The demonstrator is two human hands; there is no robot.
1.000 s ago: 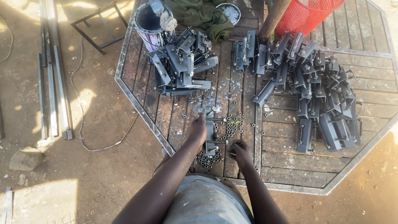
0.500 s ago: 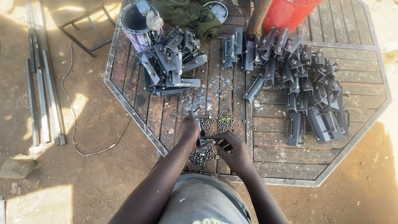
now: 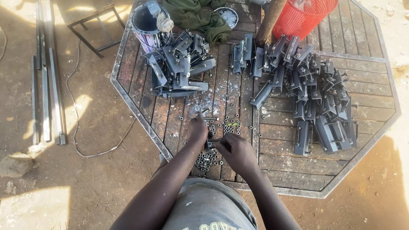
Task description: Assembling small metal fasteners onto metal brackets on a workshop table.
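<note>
Dark metal bracket (image 3: pixel 211 144) | small, flat | both hands (image 3: pixel 221 142) gripping it

Tabletop (image 3: pixel 362 81): weathered brown wooden slats in a grey metal frame. Metal brackets (image 3: pixel 324 106): dark grey steel, in two piles. Nuts (image 3: pixel 207 159): dull grey. Basket (image 3: pixel 304 15): bright red mesh. Cloth (image 3: pixel 198 17): olive green. Bucket (image 3: pixel 147 25): dark with pale patches. Ground (image 3: pixel 64 179): reddish-brown earth. Shorts (image 3: pixel 208 208): grey.

An octagonal wooden-slat tabletop (image 3: pixel 366 76) with a metal rim stands on bare brown dirt ground (image 3: pixel 85 187). Steel bars (image 3: pixel 47 93) lie far left. Low sunlight casts bright patches and long shadows.
</note>
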